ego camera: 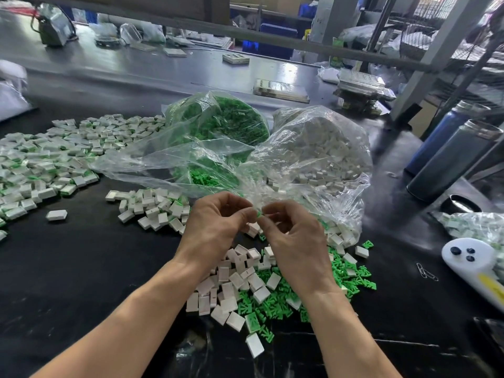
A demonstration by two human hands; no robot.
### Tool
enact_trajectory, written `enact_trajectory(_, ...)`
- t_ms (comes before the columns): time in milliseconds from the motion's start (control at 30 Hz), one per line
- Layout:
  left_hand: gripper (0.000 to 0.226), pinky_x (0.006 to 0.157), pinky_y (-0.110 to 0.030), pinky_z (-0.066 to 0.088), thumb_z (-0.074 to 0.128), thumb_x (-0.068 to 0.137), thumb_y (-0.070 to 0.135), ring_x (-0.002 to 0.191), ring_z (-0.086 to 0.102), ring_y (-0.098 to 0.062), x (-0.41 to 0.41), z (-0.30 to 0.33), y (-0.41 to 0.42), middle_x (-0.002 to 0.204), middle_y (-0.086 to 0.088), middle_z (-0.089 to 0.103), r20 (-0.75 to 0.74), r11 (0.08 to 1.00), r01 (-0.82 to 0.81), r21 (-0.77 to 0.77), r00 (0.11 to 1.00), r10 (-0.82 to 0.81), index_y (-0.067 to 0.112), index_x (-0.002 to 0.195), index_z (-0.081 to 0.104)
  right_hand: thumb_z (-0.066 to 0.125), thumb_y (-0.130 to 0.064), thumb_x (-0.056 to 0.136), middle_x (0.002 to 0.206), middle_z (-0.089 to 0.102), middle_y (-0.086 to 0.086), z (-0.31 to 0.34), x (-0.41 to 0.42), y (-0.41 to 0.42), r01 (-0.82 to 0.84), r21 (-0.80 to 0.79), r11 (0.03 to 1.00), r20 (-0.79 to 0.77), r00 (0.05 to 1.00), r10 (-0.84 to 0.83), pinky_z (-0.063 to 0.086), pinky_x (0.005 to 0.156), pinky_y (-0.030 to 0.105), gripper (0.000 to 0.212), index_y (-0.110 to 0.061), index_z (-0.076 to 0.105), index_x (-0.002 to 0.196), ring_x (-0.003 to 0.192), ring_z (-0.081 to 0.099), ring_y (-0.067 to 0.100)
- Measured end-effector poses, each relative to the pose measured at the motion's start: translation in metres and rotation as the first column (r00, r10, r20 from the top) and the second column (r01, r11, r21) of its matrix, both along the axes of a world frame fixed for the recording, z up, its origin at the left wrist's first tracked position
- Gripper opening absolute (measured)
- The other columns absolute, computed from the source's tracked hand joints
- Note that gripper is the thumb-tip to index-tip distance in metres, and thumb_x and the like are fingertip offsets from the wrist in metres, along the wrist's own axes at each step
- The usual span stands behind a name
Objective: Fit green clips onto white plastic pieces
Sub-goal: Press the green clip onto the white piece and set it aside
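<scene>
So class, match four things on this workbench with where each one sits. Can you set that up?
Things:
1. bag of green clips
2. bag of white pieces
3. paper clips
4. dark bottles

Places:
A. far right, lying tilted
B. centre back, left of the other bag
C. right, near the white handle
D. centre back, right of the other bag

Pairs: 1-B, 2-D, 3-C, 4-A

Head camera: looking forward and down, close over the black table (81, 268), facing shelving beyond it.

glossy black tabletop (81, 268), crinkled clear plastic bags (313, 148), matt green clips (275, 306), smooth white plastic pieces (234, 285)
</scene>
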State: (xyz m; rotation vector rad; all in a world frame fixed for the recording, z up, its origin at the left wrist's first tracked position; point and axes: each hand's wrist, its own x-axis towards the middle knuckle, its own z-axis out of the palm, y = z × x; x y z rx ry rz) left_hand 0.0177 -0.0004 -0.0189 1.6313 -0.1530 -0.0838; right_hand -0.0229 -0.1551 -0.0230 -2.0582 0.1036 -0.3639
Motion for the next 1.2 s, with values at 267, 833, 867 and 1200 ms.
enact_trajectory(267, 0.014, 0.057, -0.023, 0.05, 0.081, 0.071, 0.034, 0.061, 0.061, -0.008, 0.002, 0.0005, -0.0022, 0.074, 0.002, 0.072, -0.05, 0.983, 0.051, -0.179, 0.997, -0.061, 0.025, 0.082, 0.077, 0.077, -0.033, 0.09, 0.087, 0.076, -0.01, 0.0001, -0.0039, 0.0055, -0.042, 0.305, 0.952, 0.045, 0.999, 0.03, 0.055, 0.065, 0.015, 0.013, -0.029, 0.076, 0.102, 0.076, 0.073, 0.005)
enact_trajectory(833, 0.013, 0.069, -0.025, 0.058, 0.081, 0.087, 0.018, 0.073, 0.07, -0.01, -0.0057, -0.0001, -0.0015, 0.085, -0.001, 0.078, 0.048, 0.992, 0.119, -0.043, 0.992, -0.117, 0.025, 0.098, 0.079, 0.068, -0.017, 0.101, 0.088, 0.078, 0.015, 0.004, -0.0076, 0.005, -0.016, 0.542, 0.84, 0.056, 0.998, -0.017, 0.064, 0.07, 0.059, 0.01, -0.009, 0.07, 0.107, 0.076, 0.078, 0.038)
enact_trajectory(867, 0.013, 0.068, -0.025, 0.057, 0.081, 0.087, 0.019, 0.072, 0.07, -0.012, -0.006, -0.0002, -0.0016, 0.084, -0.001, 0.077, 0.067, 0.993, 0.11, -0.037, 0.992, -0.108, 0.026, 0.097, 0.08, 0.067, -0.018, 0.101, 0.089, 0.078, 0.015, 0.0039, -0.0078, 0.0045, -0.015, 0.542, 0.84, 0.057, 0.998, -0.019, 0.063, 0.071, 0.06, 0.01, -0.009, 0.07, 0.106, 0.076, 0.078, 0.038)
enact_trajectory(1200, 0.016, 0.062, -0.026, 0.062, 0.083, 0.071, 0.017, 0.069, 0.072, -0.022, -0.0043, 0.0063, -0.0005, 0.084, -0.015, 0.074, -0.13, 0.883, 0.033, -0.469, 0.986, -0.106, 0.016, 0.086, 0.079, 0.07, -0.018, 0.098, 0.086, 0.077, 0.01, 0.0043, -0.0076, 0.0056, -0.032, 0.505, 0.862, 0.092, 0.996, -0.017, 0.057, 0.056, 0.027, 0.01, -0.009, 0.073, 0.101, 0.07, 0.073, 0.021)
